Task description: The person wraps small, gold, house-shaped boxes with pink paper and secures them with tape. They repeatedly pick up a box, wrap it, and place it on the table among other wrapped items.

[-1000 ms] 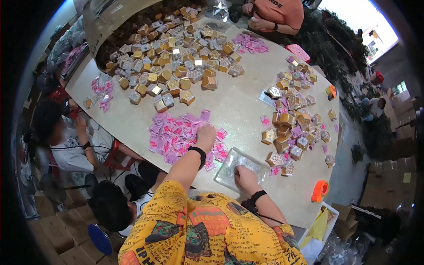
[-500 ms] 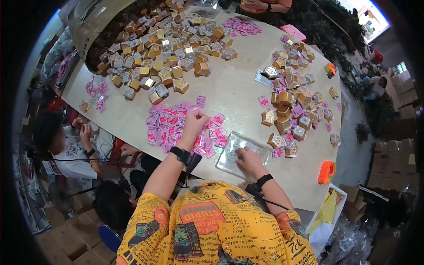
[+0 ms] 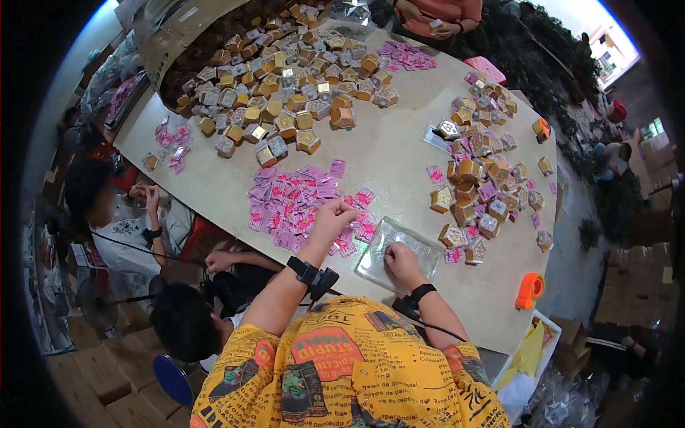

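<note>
My left hand hovers over the right side of a heap of pink printed tags, its thumb and fingers pinched together. Whatever may sit in that pinch is too small to make out. My right hand rests at a shallow clear tray on the near table edge. Its fingers are curled closed, and their contents are hidden. Small clear or silvery bits seem to lie in the tray, too fine to name.
Gold and silver house-shaped ornaments pile up far left; more ornaments, mixed with pink tags, lie at right. An orange tape dispenser stands near the right edge. People sit at left; another person stands across the table.
My right hand's fingers, previously reaching down into the tray, are now curled closed. My left hand stays pinched over the tags. The whole view has shifted slightly.
</note>
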Tool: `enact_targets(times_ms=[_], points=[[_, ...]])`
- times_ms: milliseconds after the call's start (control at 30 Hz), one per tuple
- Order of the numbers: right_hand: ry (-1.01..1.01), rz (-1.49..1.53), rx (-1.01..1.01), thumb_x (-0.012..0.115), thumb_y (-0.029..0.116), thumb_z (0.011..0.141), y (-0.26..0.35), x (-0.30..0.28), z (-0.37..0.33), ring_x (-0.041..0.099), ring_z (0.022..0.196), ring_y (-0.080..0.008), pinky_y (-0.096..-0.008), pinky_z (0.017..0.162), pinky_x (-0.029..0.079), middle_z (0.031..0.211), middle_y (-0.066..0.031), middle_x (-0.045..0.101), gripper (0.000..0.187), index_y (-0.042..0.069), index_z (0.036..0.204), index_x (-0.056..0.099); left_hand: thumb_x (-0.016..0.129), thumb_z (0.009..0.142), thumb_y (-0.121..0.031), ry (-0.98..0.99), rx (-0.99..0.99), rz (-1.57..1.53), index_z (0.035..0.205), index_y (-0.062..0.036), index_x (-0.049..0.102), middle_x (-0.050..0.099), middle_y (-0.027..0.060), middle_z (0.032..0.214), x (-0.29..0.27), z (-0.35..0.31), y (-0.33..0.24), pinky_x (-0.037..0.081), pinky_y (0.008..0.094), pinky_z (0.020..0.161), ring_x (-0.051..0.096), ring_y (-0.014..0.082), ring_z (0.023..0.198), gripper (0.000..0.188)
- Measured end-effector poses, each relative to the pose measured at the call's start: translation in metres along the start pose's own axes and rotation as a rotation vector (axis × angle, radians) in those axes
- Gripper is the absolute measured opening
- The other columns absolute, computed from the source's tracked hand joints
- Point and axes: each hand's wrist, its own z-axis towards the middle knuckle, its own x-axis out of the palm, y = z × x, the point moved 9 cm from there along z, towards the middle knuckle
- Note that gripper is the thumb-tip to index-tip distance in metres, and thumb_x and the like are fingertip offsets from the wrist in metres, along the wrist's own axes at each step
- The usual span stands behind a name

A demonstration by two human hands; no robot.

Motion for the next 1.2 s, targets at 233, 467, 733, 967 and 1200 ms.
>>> enact_targets(times_ms=[233,467,733,967,1200], points=[[-0.023,-0.005,0.015,0.066,0.017,0.077,0.016,-0.021,-0.005,0.061,0.081,-0.0366,-0.0447,0.07,0.05,0.089,-0.0151,0.06,0.019,0.005,0.091,0.058,0.069,0.081,-0.006,0.036,-0.058,0.102,0.083,-0.0011,0.064,0.065,0.0014,0.077,0.005,-0.007,0.006,0.046,0.0208,0.063,0.058,0.0069,0.07,0.008],[-0.04,0.098,-0.017,0.064,0.013,0.077,0.015,-0.009,0.001,0.062,0.082,-0.0359,-0.0432,0.071,0.051,0.085,-0.0174,0.063,0.02,0.004,0.095,0.059,0.069,0.081,-0.006,0.089,-0.017,0.062,0.084,-0.0013,0.063,0.063,0.0001,0.077,0.023,-0.011,0.001,0.045,0.0213,0.065,0.056,0.0065,0.071,0.008],[-0.096,0.099,0.012,0.064,0.011,0.078,0.007,-0.036,-0.011,0.062,0.078,-0.0331,-0.0398,0.071,0.05,0.083,-0.0161,0.064,0.01,0.003,0.081,0.068,0.068,0.08,-0.006,0.095,-0.014,0.149,0.078,-0.0005,0.063,0.06,-0.0003,0.071,0.027,-0.021,-0.001,0.041,0.0216,0.058,0.051,0.0058,0.064,0.008],[-0.198,0.032,-0.052,0.068,0.013,0.078,0.018,-0.064,-0.022,0.063,0.073,-0.0288,-0.0363,0.066,0.05,0.082,-0.0116,0.063,0.009,0.005,0.082,0.07,0.068,0.079,-0.011,0.173,0.01,0.293,0.081,0.001,0.067,0.066,0.0049,0.072,0.044,-0.018,0.019,0.049,0.0255,0.058,0.061,0.0097,0.064,0.012],[-0.349,0.251,0.062,0.067,0.009,0.082,0.002,-0.079,-0.027,0.061,0.065,-0.0165,-0.0293,0.059,0.048,0.076,-0.0076,0.065,0.007,0.002,0.082,0.069,0.068,0.077,-0.013,0.166,0.08,0.379,0.081,0.0024,0.068,0.067,0.0082,0.07,0.055,-0.017,0.031,0.049,0.0273,0.059,0.062,0.0127,0.063,0.016]])
